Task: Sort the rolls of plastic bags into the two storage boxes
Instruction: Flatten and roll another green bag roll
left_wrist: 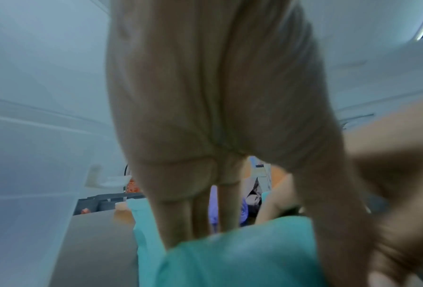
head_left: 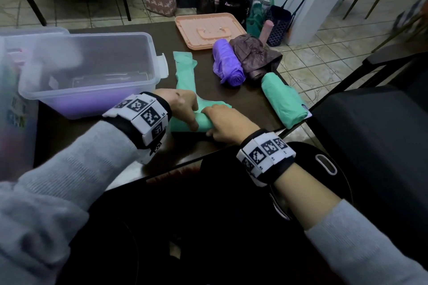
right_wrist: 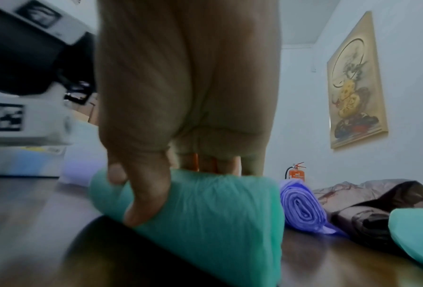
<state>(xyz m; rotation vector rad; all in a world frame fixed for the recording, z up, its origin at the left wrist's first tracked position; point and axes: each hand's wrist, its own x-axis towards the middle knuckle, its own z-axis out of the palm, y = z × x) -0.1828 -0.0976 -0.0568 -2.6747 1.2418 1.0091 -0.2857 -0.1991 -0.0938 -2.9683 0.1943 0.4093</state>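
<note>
At the surface's near edge, both the left hand [head_left: 185, 106] and right hand [head_left: 228, 124] grip a half-unrolled green roll [head_left: 203, 120]. A purple roll [head_left: 228, 65], a brown roll [head_left: 254, 53] and another green roll [head_left: 284, 102] lie unsorted near the right edge, so most sorting seems left.

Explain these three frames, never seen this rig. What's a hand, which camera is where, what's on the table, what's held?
No robot: a person wears marker-tagged wristbands. One picture comes from a head camera looking down; the other two look along each wrist at the fingers. The left hand and right hand both grip a partly unrolled green bag roll on the dark table. Also there: a clear storage box, a purple roll, a brown roll, another green roll and a peach lid.
</note>
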